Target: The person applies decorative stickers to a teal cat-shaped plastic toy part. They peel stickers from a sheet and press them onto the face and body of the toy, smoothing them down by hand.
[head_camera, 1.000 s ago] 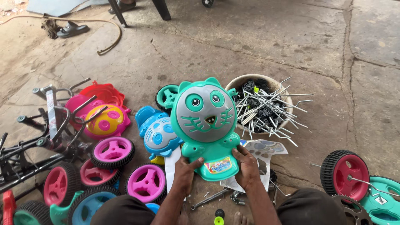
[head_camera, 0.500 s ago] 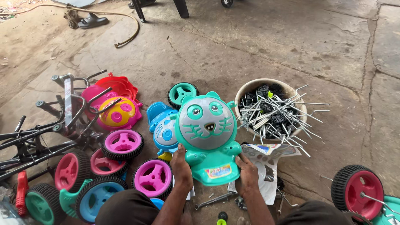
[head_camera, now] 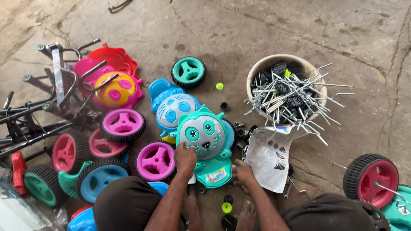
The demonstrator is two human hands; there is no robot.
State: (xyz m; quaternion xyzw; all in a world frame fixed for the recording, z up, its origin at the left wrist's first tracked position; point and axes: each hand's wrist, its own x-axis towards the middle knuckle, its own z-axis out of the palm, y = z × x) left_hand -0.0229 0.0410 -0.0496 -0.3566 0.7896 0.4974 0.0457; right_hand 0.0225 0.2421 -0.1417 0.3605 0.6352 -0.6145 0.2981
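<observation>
A teal plastic cat-face toy panel (head_camera: 205, 145) with a grey face lies on the concrete floor in front of me. My left hand (head_camera: 185, 157) grips its lower left edge. My right hand (head_camera: 243, 173) rests at its lower right corner, fingers on the floor beside the panel. A blue cat-face panel (head_camera: 170, 107) lies just behind it, partly under it. My knees and bare feet show at the bottom of the view.
A round bowl (head_camera: 261, 68) holds several metal rods and black parts. A white plastic sheet (head_camera: 269, 156) lies right of the panel. Pink (head_camera: 123, 124), blue (head_camera: 96, 179) and teal (head_camera: 189, 71) wheels, pink and yellow panels (head_camera: 115, 90), black metal frames (head_camera: 38, 111) and a red wheel (head_camera: 371, 179) surround me.
The teal panel has been lowered from upright to lying on the floor. My hands went down with it; the right hand has slid off to its corner.
</observation>
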